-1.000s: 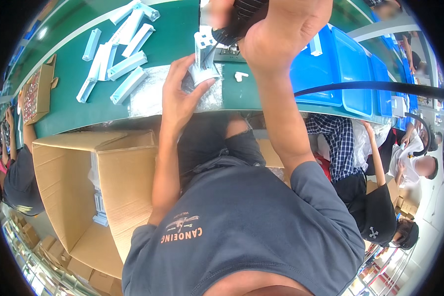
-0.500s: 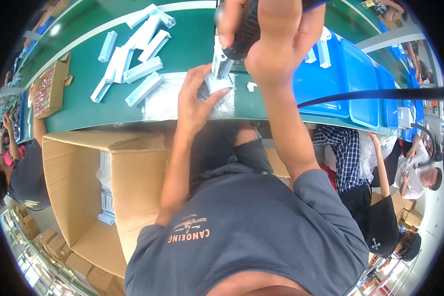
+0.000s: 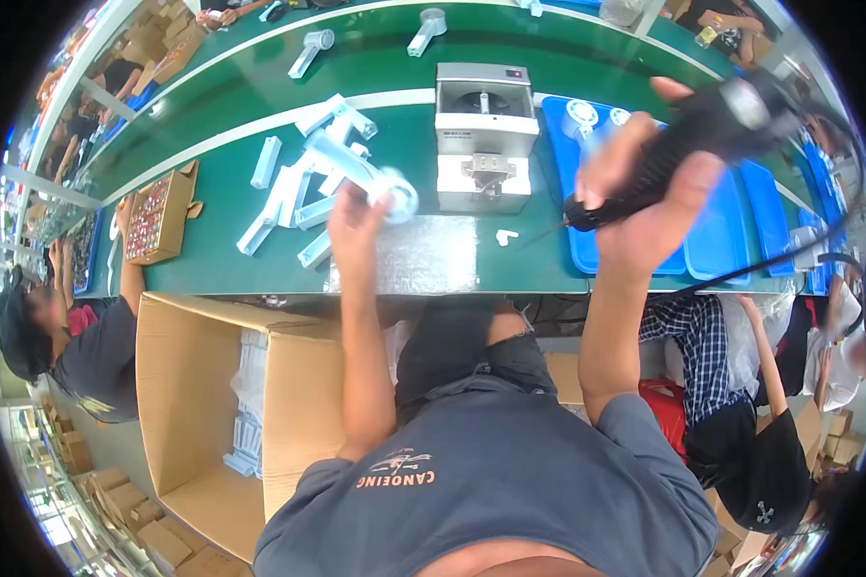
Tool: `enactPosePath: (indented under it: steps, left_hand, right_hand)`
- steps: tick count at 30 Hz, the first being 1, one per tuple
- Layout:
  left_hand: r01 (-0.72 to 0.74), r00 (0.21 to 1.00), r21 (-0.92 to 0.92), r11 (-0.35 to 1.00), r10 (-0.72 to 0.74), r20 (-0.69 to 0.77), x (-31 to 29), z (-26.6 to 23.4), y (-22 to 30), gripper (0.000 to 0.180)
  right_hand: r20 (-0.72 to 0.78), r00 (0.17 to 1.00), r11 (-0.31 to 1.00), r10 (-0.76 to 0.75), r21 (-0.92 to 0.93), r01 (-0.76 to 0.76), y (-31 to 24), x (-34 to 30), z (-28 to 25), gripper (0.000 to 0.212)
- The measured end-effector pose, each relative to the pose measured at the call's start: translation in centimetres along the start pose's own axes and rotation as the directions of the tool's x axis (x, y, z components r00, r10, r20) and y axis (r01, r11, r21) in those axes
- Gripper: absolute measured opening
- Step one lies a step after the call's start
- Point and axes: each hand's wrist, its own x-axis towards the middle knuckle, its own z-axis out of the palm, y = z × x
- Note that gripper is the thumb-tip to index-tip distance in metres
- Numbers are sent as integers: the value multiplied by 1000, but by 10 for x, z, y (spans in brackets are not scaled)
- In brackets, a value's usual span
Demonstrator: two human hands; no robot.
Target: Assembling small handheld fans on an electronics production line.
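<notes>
My left hand (image 3: 358, 236) pinches a light-blue plastic part with a round ring-shaped end (image 3: 394, 196); the part is blurred and held over the edge of a loose pile of light-blue plastic bars (image 3: 284, 192). In my right hand (image 3: 645, 226) is a black electric screwdriver (image 3: 688, 149), wrapped by the fingers. Its thin bit points left and a little down, apart from the part. A small white piece (image 3: 506, 237) lies on the green table below that bit. Between my hands stands a grey metal screw feeder (image 3: 488, 144).
Blue trays (image 3: 579, 252) with round-ended parts lie right, under the screwdriver, whose black cable runs right. Clear film (image 3: 423, 255) covers the near table edge. An open cardboard box (image 3: 303, 413) stands at my left. Other people sit on both sides. Two similar parts (image 3: 428, 31) lie farther back.
My left hand has carried the part leftward toward the pile. My right hand has swung the screwdriver right, away from the part. The screw feeder now shows, as the view has shifted.
</notes>
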Motion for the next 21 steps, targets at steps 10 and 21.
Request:
enactPosePath:
  steps: [10, 21]
  left_hand:
    - [371, 928, 64, 927, -368, -51, 255, -4, -73, 77]
    - [-116, 993, 47, 992, 115, 19, 121, 58, 31, 42]
  right_hand:
    - [23, 855, 330, 518, -927, -175, -25, -100, 31, 69]
    - [-153, 915, 122, 373, -970, -212, 25, 4, -163, 37]
